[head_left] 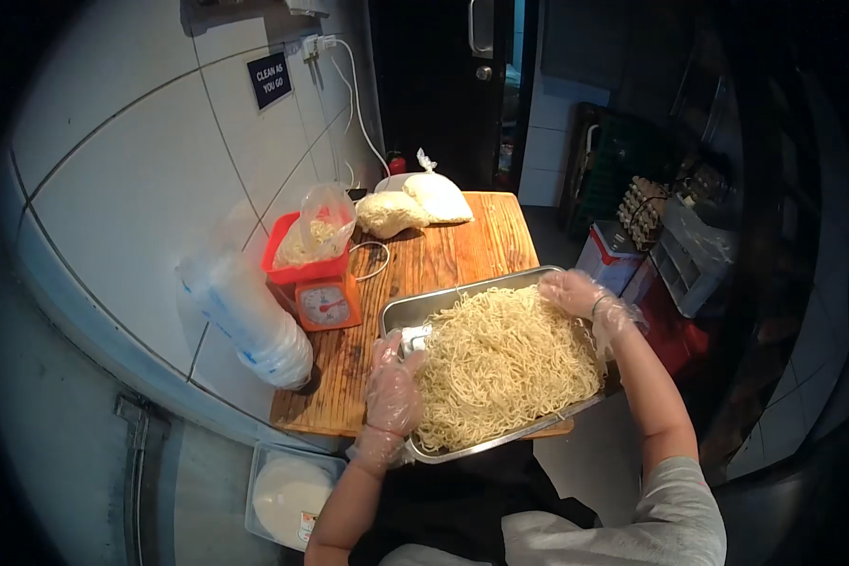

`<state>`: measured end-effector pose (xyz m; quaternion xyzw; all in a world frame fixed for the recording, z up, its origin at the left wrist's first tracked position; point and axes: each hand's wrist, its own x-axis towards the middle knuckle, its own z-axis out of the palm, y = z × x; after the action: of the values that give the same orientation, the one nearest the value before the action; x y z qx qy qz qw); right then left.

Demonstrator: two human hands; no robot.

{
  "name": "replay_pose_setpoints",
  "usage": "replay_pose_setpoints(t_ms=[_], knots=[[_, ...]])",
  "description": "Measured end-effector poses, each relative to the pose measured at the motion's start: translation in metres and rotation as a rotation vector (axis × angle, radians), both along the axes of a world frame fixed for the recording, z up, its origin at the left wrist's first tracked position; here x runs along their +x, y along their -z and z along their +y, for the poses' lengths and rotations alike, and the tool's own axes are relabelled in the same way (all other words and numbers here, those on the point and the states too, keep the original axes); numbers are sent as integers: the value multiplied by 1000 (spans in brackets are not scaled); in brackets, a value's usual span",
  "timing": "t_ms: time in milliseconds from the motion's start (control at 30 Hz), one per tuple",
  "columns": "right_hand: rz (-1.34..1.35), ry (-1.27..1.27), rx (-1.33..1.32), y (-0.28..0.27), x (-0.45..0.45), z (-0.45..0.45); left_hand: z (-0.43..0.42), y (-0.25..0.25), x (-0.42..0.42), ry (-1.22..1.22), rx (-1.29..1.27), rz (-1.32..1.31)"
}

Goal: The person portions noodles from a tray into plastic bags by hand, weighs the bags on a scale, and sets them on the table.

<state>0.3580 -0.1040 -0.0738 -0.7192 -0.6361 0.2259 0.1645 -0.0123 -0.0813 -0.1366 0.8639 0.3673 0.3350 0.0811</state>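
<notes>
Deep rectangular metal tray (486, 293), smooth and shiny, set tilted on a wooden table (481, 226) with strong dark grain; inside, a broad tangled heap of pale yellow noodles (505, 363), thin and strand-like, one bare metal patch at the left end. Both hands in clear, wrinkled plastic gloves. Left hand (393, 391) at the tray's near left side; whether its fingers close on the rim, cannot tell. Right hand (573, 292) over the far right corner, fingers curved down at the noodles' edge; grip also unclear. Beyond the left hand, an orange scale (328, 304) with round dial carries a red plastic basket (281, 264) holding a clear bag (319, 231) of noodles. Farther back, two rounded, filled plastic bags (391, 214), one knotted. Beside the scale, nested translucent tubs (278, 349), leaning along the tiled wall.
</notes>
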Motion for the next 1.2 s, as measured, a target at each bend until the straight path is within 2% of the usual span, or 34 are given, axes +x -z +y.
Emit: replay_pose_setpoints(t_ms=[33, 133, 167, 233, 333, 367, 467, 533, 600, 633, 700, 800, 867, 1000, 1033, 1067, 1100, 1133, 1200], knots=[[-106, -2, -33, 26, 15, 6, 1, 1, -2, 12, -46, -34], [-159, 32, 128, 120, 46, 25, 5, 12, -7, 79, -129, -71], [-77, 41, 99, 112, 29, 17, 5, 16, -10, 87, -156, -113], [86, 57, 44, 59, -33, -7, 3, 21, -18, 101, -204, -200], [154, -130, -103, 25, -71, -17, -1, 26, -46, 109, -197, -237], [81, -180, -121, 38, -58, -5, -1, 27, -57, 114, -150, -263], [-313, -364, -389, -60, -83, 19, 1, 18, -80, 115, -194, -261], [-497, -307, -167, -88, -100, 41, 8, 22, -87, 110, -185, -242], [-375, -365, 172, -113, -126, 72, 10, 20, -87, 131, -159, -248], [-215, -253, 233, -130, -152, 84, 6, 17, -86, 124, -128, -258], [-64, -192, 502, -138, -187, 120, 7, 17, -84, 130, -126, -279], [-154, -297, 425, -131, -221, 193, 7, 17, -83, 132, -105, -292], [-111, -298, 261, -147, -243, 203, 5, 20, -84, 124, -93, -316], [-507, -488, 891, -158, -223, 256, 5, 21, -83, 131, -231, -319], [-1102, -491, 1034, -179, -214, 257, 0, 13, -83, 105, -258, -291], [-995, -420, 1103, -193, -197, 260, -1, 13, -84, 103, -247, -306], [-422, -432, 1058, -204, -174, 260, -2, 15, -84, 103, -238, -320], [-160, -349, 980, -218, -156, 249, -1, 16, -84, 105, -228, -335], [-199, -189, 748, -234, -121, 228, 1, 17, -84, 103, -199, -357]])
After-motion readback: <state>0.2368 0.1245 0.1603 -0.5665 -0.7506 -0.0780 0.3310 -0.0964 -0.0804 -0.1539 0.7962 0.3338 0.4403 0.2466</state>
